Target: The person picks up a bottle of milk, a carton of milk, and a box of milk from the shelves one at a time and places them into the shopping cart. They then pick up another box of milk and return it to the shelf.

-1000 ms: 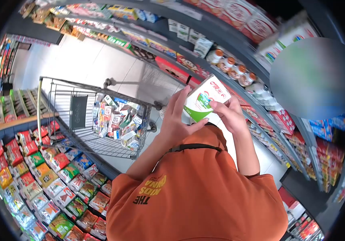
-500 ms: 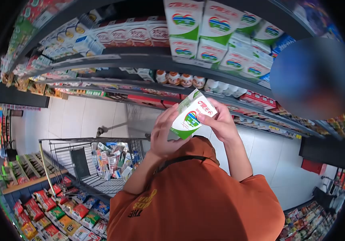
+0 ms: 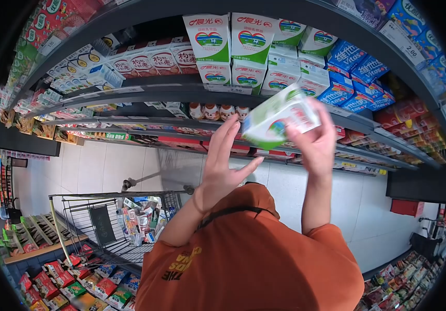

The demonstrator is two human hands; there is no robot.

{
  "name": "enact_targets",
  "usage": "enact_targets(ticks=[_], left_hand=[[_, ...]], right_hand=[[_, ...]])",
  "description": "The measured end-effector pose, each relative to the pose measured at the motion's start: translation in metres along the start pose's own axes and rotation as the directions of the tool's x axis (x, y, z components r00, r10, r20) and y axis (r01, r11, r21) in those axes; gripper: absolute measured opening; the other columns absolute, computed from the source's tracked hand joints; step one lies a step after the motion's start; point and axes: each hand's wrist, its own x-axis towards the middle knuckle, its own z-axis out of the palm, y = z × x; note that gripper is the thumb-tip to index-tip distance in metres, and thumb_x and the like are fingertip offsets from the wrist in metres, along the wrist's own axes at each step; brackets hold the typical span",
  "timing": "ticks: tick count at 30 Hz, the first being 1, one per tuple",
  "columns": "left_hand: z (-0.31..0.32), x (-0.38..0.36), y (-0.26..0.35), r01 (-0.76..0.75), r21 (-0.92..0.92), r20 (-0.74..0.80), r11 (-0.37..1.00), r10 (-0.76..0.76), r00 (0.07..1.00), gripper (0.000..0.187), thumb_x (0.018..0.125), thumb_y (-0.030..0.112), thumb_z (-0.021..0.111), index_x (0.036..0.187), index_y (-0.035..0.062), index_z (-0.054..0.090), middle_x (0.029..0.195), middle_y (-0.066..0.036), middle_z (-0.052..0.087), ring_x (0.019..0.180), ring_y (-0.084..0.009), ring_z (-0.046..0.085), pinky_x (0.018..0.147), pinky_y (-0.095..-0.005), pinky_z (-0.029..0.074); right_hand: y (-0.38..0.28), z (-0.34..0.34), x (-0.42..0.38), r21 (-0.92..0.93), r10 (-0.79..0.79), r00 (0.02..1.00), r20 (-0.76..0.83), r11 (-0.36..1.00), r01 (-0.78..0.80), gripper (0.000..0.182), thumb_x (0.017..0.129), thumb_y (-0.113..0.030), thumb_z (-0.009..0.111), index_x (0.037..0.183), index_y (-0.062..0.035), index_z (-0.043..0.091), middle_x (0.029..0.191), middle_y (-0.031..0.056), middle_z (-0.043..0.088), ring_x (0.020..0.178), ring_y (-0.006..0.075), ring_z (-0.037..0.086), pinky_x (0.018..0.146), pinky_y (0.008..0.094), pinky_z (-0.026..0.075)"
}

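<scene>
A white and green carton [image 3: 277,120], blurred by motion, is gripped near its right end by my right hand [image 3: 315,140], thumb across its front. It is tilted and hangs in front of the shelf edge. To its left, my left hand [image 3: 225,160] has its fingers spread and holds nothing; a small gap separates it from the carton. Similar white and green cartons [image 3: 252,39] stand stacked on the shelf above, with blue cartons [image 3: 366,70] to their right.
A wire shopping cart [image 3: 88,199] holding several packaged items stands at the lower left. Colourful packets [image 3: 62,274] fill a display below it. The dark shelf edge [image 3: 155,80] curves across the view, with small round-topped bottles [image 3: 211,111] on a lower shelf.
The carton has moved up and right in my right hand and turned. My left hand has come off it and opened. The blurred round shape at the right is gone, and the blue cartons now show.
</scene>
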Motion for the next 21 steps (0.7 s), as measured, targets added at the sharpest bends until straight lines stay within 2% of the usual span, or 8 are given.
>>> enact_targets(ticks=[3,4,6,9,12,16,17,21], left_hand=[[-0.005,-0.007,-0.001,0.106,0.048,0.052,0.993,-0.108,0.993,0.069,0.074,0.006,0.08,0.134,-0.0023,0.047,0.138,-0.02,0.049,0.123,-0.0318,0.053,0.095,-0.0373,0.05],[-0.005,-0.009,-0.001,0.137,0.062,0.06,0.989,-0.141,0.988,0.066,0.076,0.006,0.078,0.134,-0.0019,0.048,0.136,-0.019,0.05,0.122,-0.0318,0.053,0.094,-0.0373,0.05],[-0.009,-0.014,0.001,0.175,0.059,0.079,0.983,-0.179,0.981,0.054,0.079,0.004,0.074,0.128,-0.0011,0.054,0.132,-0.019,0.052,0.118,-0.0314,0.055,0.094,-0.0371,0.049],[-0.014,-0.023,-0.004,0.196,0.049,0.095,0.979,-0.2,0.975,0.047,0.08,0.004,0.072,0.124,-0.0015,0.057,0.132,-0.019,0.052,0.116,-0.0315,0.057,0.095,-0.0376,0.048],[-0.02,-0.039,-0.012,0.247,0.051,0.105,0.968,-0.251,0.962,0.042,0.082,0.004,0.069,0.123,-0.0015,0.057,0.133,-0.018,0.049,0.114,-0.0317,0.058,0.096,-0.0386,0.047],[-0.026,-0.055,-0.019,0.353,0.047,0.058,0.934,-0.356,0.933,0.038,0.082,0.003,0.068,0.119,0.0,0.061,0.129,-0.017,0.054,0.113,-0.03,0.058,0.092,-0.0365,0.049],[-0.027,-0.06,-0.02,0.386,0.045,0.047,0.921,-0.388,0.92,0.037,0.081,0.002,0.069,0.118,0.0003,0.062,0.128,-0.016,0.056,0.113,-0.0292,0.059,0.089,-0.0353,0.05],[-0.034,-0.069,-0.027,0.416,0.075,0.054,0.906,-0.42,0.906,0.036,0.083,0.003,0.067,0.118,0.0003,0.061,0.128,-0.016,0.055,0.113,-0.0289,0.058,0.088,-0.0345,0.051]], right_hand=[[-0.035,-0.007,0.029,-0.26,-0.344,0.936,-0.069,0.913,0.316,0.065,0.077,0.008,0.073,0.133,0.0032,0.041,0.125,0.0151,0.054,0.118,0.0245,0.055,0.101,0.0379,0.049],[-0.043,-0.006,0.039,-0.31,-0.361,0.929,-0.079,0.895,0.322,0.064,0.077,0.008,0.073,0.133,0.0034,0.042,0.124,0.0148,0.055,0.118,0.0237,0.055,0.1,0.0367,0.048],[-0.045,-0.011,0.063,-0.455,-0.482,0.873,0.075,0.762,0.46,0.062,0.079,0.006,0.074,0.132,0.0033,0.043,0.123,0.015,0.056,0.116,0.0231,0.057,0.099,0.0355,0.047],[-0.039,-0.01,0.086,-0.498,-0.539,0.81,0.231,0.649,0.575,0.057,0.084,0.0,0.073,0.132,0.0031,0.043,0.124,0.015,0.056,0.115,0.0214,0.056,0.098,0.0351,0.048],[-0.03,-0.014,0.101,-0.554,-0.504,0.824,0.26,0.621,0.554,0.057,0.084,-0.001,0.073,0.132,0.0034,0.043,0.125,0.0154,0.056,0.115,0.0215,0.057,0.099,0.0343,0.047],[-0.021,-0.01,0.121,-0.448,-0.463,0.866,0.19,0.743,0.496,0.057,0.085,0.0,0.071,0.133,0.0034,0.04,0.123,0.0169,0.058,0.114,0.0226,0.057,0.099,0.0344,0.045],[-0.023,-0.012,0.126,-0.415,-0.388,0.898,0.205,0.797,0.439,0.058,0.085,-0.002,0.071,0.133,0.0032,0.038,0.123,0.0174,0.058,0.113,0.0233,0.058,0.098,0.0352,0.045],[-0.022,-0.018,0.138,-0.527,-0.33,0.922,0.202,0.757,0.386,0.053,0.086,-0.005,0.072,0.13,0.0029,0.042,0.122,0.0172,0.058,0.112,0.0233,0.058,0.097,0.035,0.045]])
